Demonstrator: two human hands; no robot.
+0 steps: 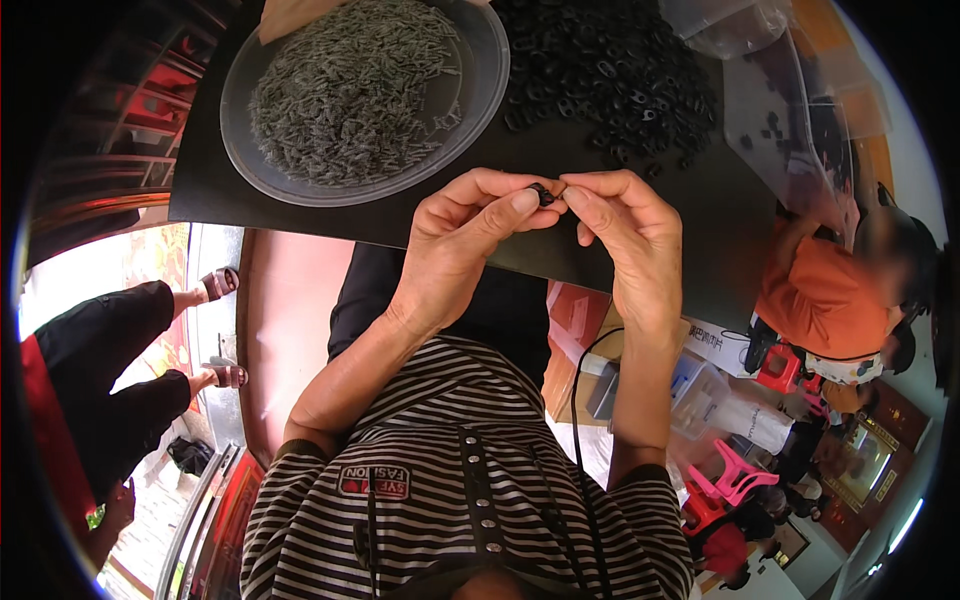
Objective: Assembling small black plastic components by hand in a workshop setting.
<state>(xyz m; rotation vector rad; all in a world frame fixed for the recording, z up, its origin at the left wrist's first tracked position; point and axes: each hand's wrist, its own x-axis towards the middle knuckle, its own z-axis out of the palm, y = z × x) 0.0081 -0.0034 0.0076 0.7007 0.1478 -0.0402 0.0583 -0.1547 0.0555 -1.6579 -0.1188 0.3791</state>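
Note:
Both my hands are raised together over the near edge of the dark table (390,215). Between thumb and fingers, my left hand (465,225) pinches a small black plastic piece (542,194). Right beside it, my right hand (628,220) is closed in a pinch at the thumb and fingertips. Whatever sits in that pinch is too small to make out. Beyond my left hand, a round clear tray (482,70) holds a heap of tiny grey coil springs (345,90). A loose pile of black plastic pieces (610,85) lies beyond my right hand.
Clear plastic bins (770,110) stand at the table's right end. A person in an orange top (825,295) sits at the right. Another person in dark trousers (110,350) and sandals is at the left. Pink and red stools (735,470) stand behind on the right.

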